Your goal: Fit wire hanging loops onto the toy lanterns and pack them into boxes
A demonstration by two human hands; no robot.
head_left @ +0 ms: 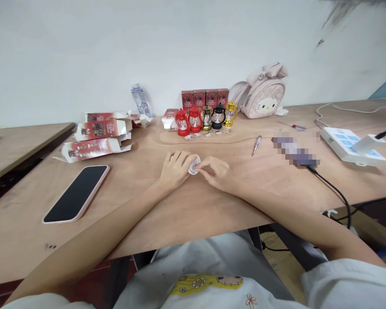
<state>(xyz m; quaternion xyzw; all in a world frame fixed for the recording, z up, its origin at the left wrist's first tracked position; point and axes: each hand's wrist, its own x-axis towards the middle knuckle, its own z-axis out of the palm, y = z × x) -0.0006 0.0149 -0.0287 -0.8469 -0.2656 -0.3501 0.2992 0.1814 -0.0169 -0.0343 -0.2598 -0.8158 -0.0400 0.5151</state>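
Note:
Just above the middle of the wooden table (193, 210), my left hand (176, 168) is closed around a small round white plastic piece (194, 165), its open side facing me. My right hand (218, 171) meets it from the right, thumb and forefinger pinched at its inner edge. Whatever lies between those fingertips is too small to make out. Farther back stand small lanterns: two red ones (195, 120), a black-and-gold one (207, 118), a black one (218, 116) and a gold one (230, 114). Small metal bits (209, 134) lie scattered before them.
Opened red boxes (96, 133) and a phone (77, 193) lie left. A bottle (142, 101), closed red boxes (206, 98) and a pink backpack (265, 96) stand by the wall. Rightward are screwdrivers (256, 146), a cabled phone (294, 151) and a power strip (350, 146).

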